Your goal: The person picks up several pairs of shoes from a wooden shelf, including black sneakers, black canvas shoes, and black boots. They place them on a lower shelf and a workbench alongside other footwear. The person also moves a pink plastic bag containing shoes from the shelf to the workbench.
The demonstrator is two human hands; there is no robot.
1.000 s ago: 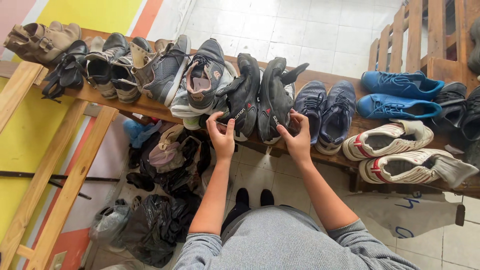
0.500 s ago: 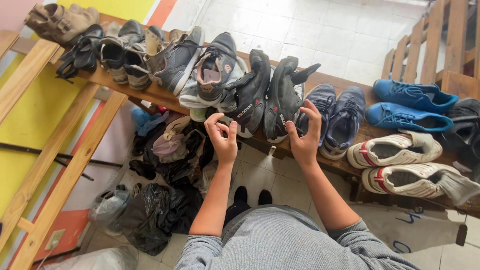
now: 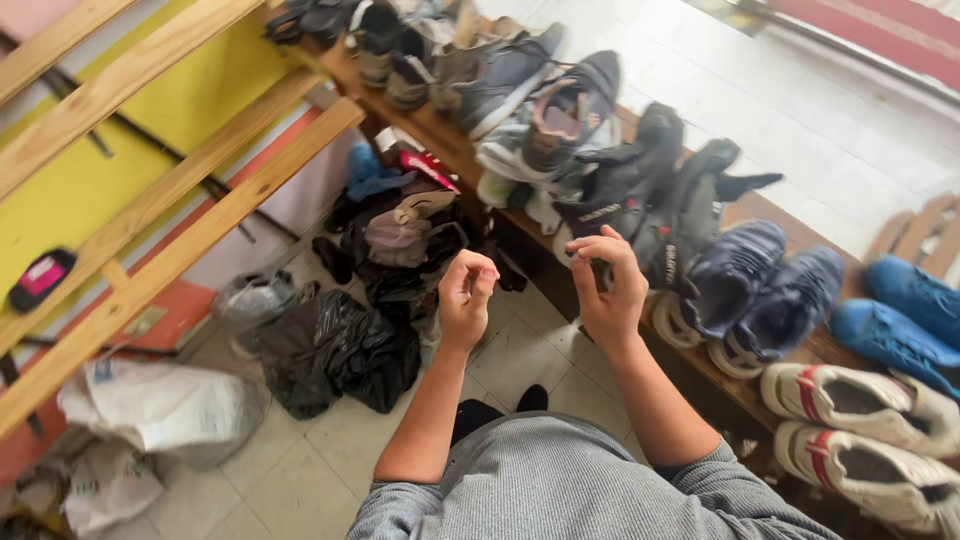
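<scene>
The black high-top shoes [image 3: 660, 195] lie on the wooden shelf [image 3: 770, 375] just beyond and slightly right of both hands, toes pointing away from the person, long axes running up and to the right. The right hand [image 3: 605, 290] is the nearer one, its curled fingers [image 3: 600, 250] almost at the heel of the closer black shoe, gripping nothing visible. The left hand [image 3: 465, 295] hangs over the tiled floor [image 3: 520, 350], fingers loosely closed and empty. Dark blue sneakers [image 3: 750, 295] sit just right of the black pair.
</scene>
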